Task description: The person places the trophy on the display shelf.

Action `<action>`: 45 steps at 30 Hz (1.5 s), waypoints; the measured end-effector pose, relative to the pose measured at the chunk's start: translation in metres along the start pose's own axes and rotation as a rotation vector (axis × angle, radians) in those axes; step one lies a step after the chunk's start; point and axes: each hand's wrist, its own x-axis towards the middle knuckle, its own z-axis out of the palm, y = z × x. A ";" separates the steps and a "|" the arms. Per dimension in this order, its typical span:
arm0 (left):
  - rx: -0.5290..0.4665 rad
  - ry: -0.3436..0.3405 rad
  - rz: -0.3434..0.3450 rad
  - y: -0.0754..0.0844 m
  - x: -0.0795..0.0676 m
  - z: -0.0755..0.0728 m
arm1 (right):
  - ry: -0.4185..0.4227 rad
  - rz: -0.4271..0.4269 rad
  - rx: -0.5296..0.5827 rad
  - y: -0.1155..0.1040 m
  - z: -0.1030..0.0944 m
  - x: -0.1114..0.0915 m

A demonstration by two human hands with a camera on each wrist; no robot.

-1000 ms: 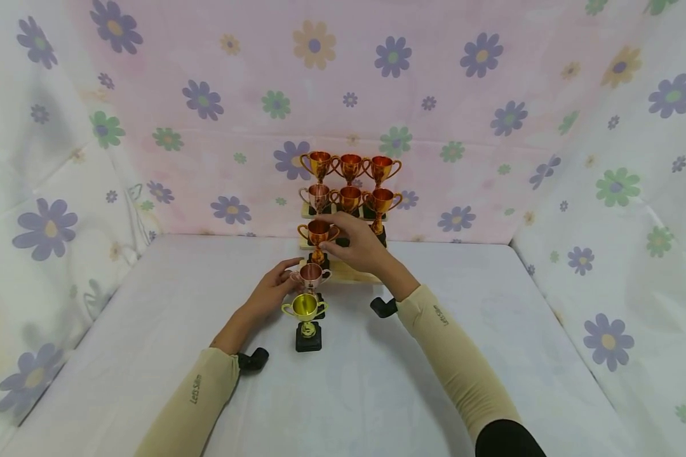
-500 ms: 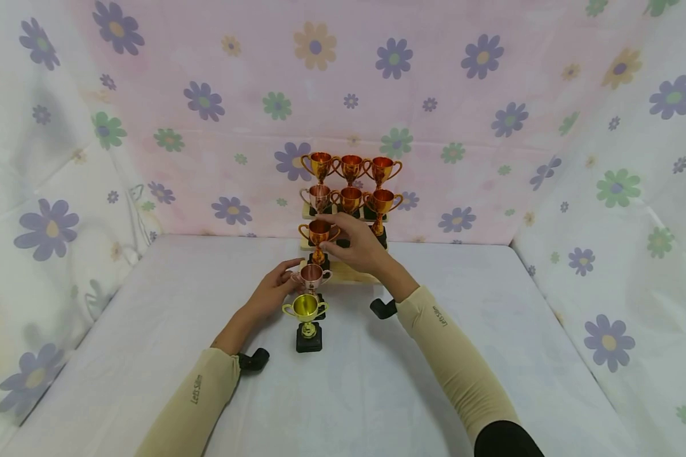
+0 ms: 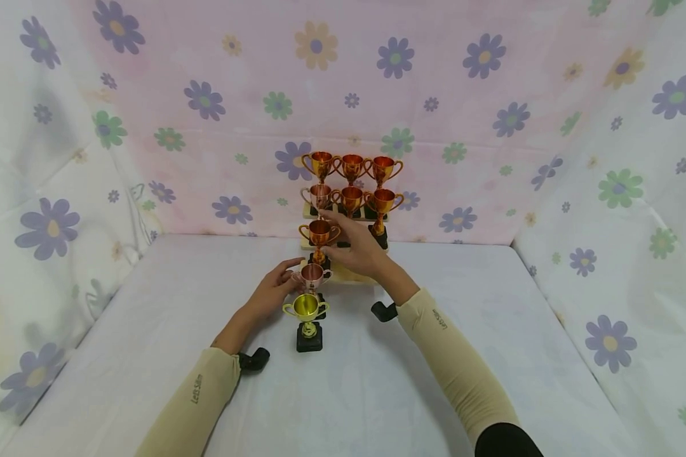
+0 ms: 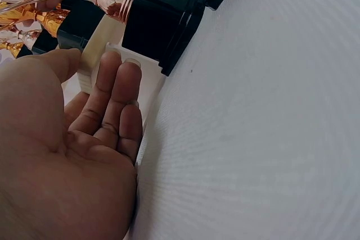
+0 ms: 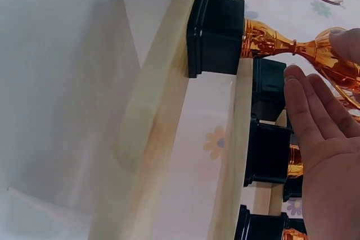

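An orange-gold trophy cup point(image 3: 319, 233) with a black base stands upright on the front step of a wooden tiered stand point(image 3: 351, 275), at its left end. Around its bowl is my right hand point(image 3: 356, 246); in the right wrist view the fingers lie straight and apart from the cup, while the thumb overlaps it. My left hand point(image 3: 270, 292) holds the stand's left end, with the wood between thumb and fingers in the left wrist view. Close by that hand, a rose-gold trophy cup point(image 3: 312, 275) stands on the table, partly hidden behind a yellow-gold trophy cup point(image 3: 307, 307).
Higher steps of the stand carry several more trophy cups, mostly orange-gold, with a rose-gold cup point(image 3: 321, 195) at the left. A flowered cloth backdrop point(image 3: 457, 89) rises behind and at both sides. White cloth covers the table point(image 3: 434, 355).
The right hand's fingers have loosened and drawn slightly away from the orange-gold trophy cup. My left hand and the trophies keep their places.
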 end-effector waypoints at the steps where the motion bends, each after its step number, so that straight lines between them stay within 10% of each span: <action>1: 0.002 0.000 -0.001 0.000 0.000 0.000 | -0.002 0.001 0.000 0.000 0.000 -0.001; 33: -0.003 0.001 -0.015 0.002 0.000 0.000 | 0.189 -0.126 0.041 0.013 0.010 -0.054; 45: 0.006 0.008 -0.032 0.003 -0.001 0.001 | 0.112 -0.153 0.056 0.009 0.027 -0.057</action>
